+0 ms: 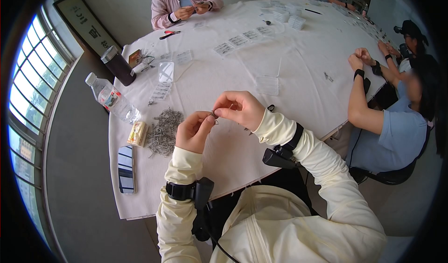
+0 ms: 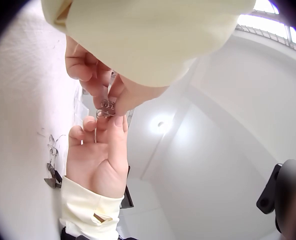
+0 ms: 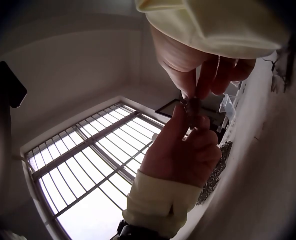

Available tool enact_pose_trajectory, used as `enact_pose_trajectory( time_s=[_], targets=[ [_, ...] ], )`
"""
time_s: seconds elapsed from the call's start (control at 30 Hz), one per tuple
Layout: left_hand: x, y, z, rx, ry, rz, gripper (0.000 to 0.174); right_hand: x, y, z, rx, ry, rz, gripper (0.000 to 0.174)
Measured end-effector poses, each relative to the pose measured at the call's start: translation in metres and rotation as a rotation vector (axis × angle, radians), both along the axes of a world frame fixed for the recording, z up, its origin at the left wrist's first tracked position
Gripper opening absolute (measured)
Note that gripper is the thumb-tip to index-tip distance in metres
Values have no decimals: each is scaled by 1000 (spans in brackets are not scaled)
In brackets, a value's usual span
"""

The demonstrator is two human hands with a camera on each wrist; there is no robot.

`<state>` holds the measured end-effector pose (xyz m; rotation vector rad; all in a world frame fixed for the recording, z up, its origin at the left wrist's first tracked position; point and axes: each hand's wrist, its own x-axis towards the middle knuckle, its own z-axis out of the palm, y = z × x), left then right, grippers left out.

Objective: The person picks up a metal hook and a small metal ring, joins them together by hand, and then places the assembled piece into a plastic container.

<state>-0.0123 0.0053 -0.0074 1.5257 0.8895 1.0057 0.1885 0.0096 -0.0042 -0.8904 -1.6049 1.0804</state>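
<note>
My left hand and right hand meet fingertip to fingertip over the near part of the table. Between them is a small silvery wire piece with looped ends or coils, pinched by thumb and fingers of both hands. Its exact kind is too small to tell. In the right wrist view the piece is dark and partly covered by fingertips. Just left of my left hand lies a heap of small metal wire pieces. Beside my right hand, a dark small tool lies partly hidden.
Left of the heap are a tissue pack, a phone, a tipped plastic bottle and a dark flask. Clear plastic cases and red-handled pliers lie farther off. Other people sit around the white-clothed table.
</note>
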Motion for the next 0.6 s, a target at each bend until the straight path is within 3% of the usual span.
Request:
enact_pose_trajectory(
  time_s=[0.6],
  targets=[
    [5, -2, 2, -5, -35, 51, 15, -1, -3, 5, 5, -81, 5, 9]
  ],
)
